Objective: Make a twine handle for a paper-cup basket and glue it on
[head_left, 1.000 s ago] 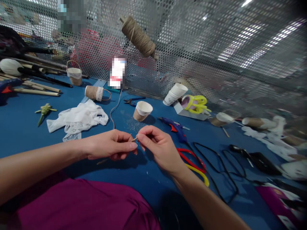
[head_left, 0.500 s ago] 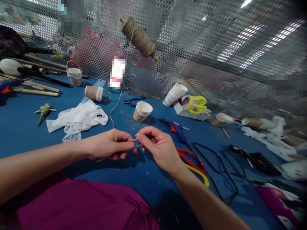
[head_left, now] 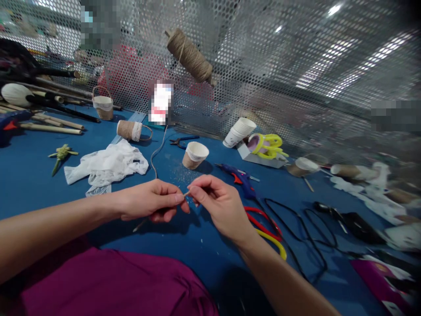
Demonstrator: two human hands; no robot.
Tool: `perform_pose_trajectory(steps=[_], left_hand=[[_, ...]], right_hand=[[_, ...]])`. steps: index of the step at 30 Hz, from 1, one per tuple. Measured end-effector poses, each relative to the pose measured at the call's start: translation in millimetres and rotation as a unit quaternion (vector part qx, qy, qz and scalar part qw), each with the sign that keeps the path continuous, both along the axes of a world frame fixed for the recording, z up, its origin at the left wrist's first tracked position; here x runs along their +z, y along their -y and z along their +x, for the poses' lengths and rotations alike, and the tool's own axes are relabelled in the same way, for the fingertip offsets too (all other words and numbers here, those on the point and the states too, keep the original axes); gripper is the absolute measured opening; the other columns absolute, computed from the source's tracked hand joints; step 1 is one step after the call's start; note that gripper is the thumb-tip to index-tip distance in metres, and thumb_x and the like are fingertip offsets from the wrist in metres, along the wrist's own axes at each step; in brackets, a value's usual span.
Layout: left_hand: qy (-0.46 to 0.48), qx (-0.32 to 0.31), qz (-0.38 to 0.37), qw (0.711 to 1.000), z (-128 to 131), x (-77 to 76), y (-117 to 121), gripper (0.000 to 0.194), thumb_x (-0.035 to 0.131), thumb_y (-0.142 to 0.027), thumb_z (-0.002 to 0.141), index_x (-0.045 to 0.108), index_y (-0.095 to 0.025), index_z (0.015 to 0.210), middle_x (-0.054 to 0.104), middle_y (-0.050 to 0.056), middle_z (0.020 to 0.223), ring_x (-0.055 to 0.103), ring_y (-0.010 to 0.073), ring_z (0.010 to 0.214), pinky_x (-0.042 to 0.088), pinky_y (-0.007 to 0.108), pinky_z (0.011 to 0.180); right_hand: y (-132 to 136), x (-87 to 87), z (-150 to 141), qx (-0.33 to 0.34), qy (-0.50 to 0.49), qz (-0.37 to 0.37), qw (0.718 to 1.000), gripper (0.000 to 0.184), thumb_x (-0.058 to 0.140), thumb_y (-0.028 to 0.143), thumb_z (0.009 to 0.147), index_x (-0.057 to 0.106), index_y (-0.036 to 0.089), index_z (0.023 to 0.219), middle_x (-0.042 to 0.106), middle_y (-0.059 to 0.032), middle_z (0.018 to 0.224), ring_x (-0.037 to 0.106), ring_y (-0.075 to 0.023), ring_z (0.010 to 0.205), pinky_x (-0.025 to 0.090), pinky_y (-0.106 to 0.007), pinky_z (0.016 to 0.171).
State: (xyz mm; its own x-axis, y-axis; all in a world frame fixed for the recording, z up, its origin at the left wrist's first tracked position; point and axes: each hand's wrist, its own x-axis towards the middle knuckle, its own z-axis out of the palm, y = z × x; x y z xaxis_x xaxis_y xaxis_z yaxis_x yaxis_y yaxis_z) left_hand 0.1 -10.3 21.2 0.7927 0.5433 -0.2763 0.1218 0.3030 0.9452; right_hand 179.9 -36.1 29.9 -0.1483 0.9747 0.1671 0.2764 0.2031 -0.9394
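My left hand [head_left: 151, 204] and my right hand [head_left: 219, 205] meet above the blue table [head_left: 29, 184], fingertips pinched together on a thin piece of jute twine [head_left: 186, 193]. A short end of the twine sticks out below my left hand. A longer strand of twine [head_left: 157, 153] runs across the table up to the spool [head_left: 190, 57] hung on the mesh wall. A twine-wrapped paper cup [head_left: 194, 155] stands just beyond my hands.
White lace fabric [head_left: 107, 164] lies at left, with a wrapped cup basket [head_left: 130, 130] and another basket [head_left: 103, 105] behind. A blue glue gun [head_left: 239, 177], stacked white cups [head_left: 239, 131], pliers [head_left: 180, 140], coloured and black wires [head_left: 283, 224] lie at right. Sticks [head_left: 49, 125] lie far left.
Both hands stay pinched on the twine and have shifted very slightly; the view has tilted a little.
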Motion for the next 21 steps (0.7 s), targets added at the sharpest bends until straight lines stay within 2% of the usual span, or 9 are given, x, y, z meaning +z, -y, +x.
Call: perform_pose_trajectory(steps=[3, 5, 7, 9, 12, 15, 21], left_hand=[[-0.004, -0.002, 0.018, 1.0, -0.1, 0.2, -0.4, 0.024, 0.044, -0.035, 0.087, 0.057, -0.015, 0.086, 0.049, -0.006, 0.053, 0.035, 0.0038, 0.041, 0.025, 0.018, 0.042], [0.001, 0.002, 0.012, 1.0, -0.2, 0.2, -0.5, 0.023, 0.044, -0.034, 0.088, 0.057, -0.015, 0.085, 0.046, -0.007, 0.05, 0.032, 0.0039, 0.039, 0.023, 0.018, 0.04], [0.022, 0.006, -0.007, 1.0, -0.2, -0.5, -0.3, 0.024, 0.044, -0.035, 0.088, 0.056, -0.015, 0.084, 0.043, -0.008, 0.048, 0.029, 0.004, 0.039, 0.021, 0.018, 0.039], [0.047, 0.014, -0.027, 0.998, 0.1, -1.8, -0.1, 0.024, 0.043, -0.034, 0.088, 0.056, -0.015, 0.083, 0.042, -0.008, 0.048, 0.027, 0.004, 0.038, 0.019, 0.018, 0.039], [0.065, 0.018, -0.047, 0.997, 0.9, -3.9, -0.1, 0.023, 0.043, -0.033, 0.089, 0.055, -0.015, 0.082, 0.042, -0.008, 0.047, 0.025, 0.0039, 0.038, 0.018, 0.018, 0.039], [0.065, 0.024, -0.056, 0.996, 1.8, -4.8, -1.0, 0.022, 0.045, -0.033, 0.088, 0.055, -0.015, 0.081, 0.042, -0.007, 0.047, 0.026, 0.0036, 0.038, 0.018, 0.017, 0.039], [0.076, 0.045, -0.054, 0.995, 1.6, -4.9, -2.1, 0.024, 0.043, -0.035, 0.089, 0.054, -0.014, 0.081, 0.043, -0.007, 0.046, 0.027, 0.0036, 0.036, 0.021, 0.017, 0.038]], right_hand=[[-0.9, -1.0, 1.0, -0.021, 0.019, -0.005, 1.0, 0.017, 0.061, 0.033, 0.076, 0.058, 0.019, 0.068, 0.055, 0.0026, 0.058, 0.047, -0.0094, 0.051, 0.04, -0.026, 0.051], [-1.4, -0.8, 0.7, -0.018, 0.003, -0.024, 1.0, 0.014, 0.063, 0.033, 0.075, 0.06, 0.019, 0.076, 0.059, 0.001, 0.065, 0.051, -0.0098, 0.055, 0.043, -0.026, 0.053], [-0.7, -0.3, -0.7, -0.012, -0.02, -0.023, 0.999, 0.02, 0.065, 0.031, 0.073, 0.06, 0.02, 0.089, 0.064, -0.0017, 0.078, 0.056, -0.0111, 0.062, 0.047, -0.027, 0.058], [1.5, -0.7, -2.6, -0.02, -0.032, 0.005, 0.999, 0.023, 0.065, 0.027, 0.074, 0.059, 0.021, 0.095, 0.066, -0.0032, 0.086, 0.06, -0.0127, 0.07, 0.05, -0.029, 0.065], [5.4, -3.9, -5.2, -0.046, -0.014, 0.056, 0.997, 0.014, 0.063, 0.023, 0.076, 0.061, 0.021, 0.09, 0.067, -0.0028, 0.083, 0.063, -0.0143, 0.074, 0.052, -0.031, 0.069], [6.6, -7.4, -6.0, -0.05, 0.004, 0.086, 0.995, 0.013, 0.062, 0.02, 0.077, 0.062, 0.022, 0.09, 0.068, -0.0025, 0.085, 0.063, -0.0148, 0.076, 0.052, -0.032, 0.071], [-0.8, -7.1, -4.2, -0.039, -0.066, 0.035, 0.996, 0.022, 0.058, 0.023, 0.08, 0.059, 0.022, 0.102, 0.067, -0.0011, 0.086, 0.063, -0.0107, 0.067, 0.054, -0.027, 0.061]])
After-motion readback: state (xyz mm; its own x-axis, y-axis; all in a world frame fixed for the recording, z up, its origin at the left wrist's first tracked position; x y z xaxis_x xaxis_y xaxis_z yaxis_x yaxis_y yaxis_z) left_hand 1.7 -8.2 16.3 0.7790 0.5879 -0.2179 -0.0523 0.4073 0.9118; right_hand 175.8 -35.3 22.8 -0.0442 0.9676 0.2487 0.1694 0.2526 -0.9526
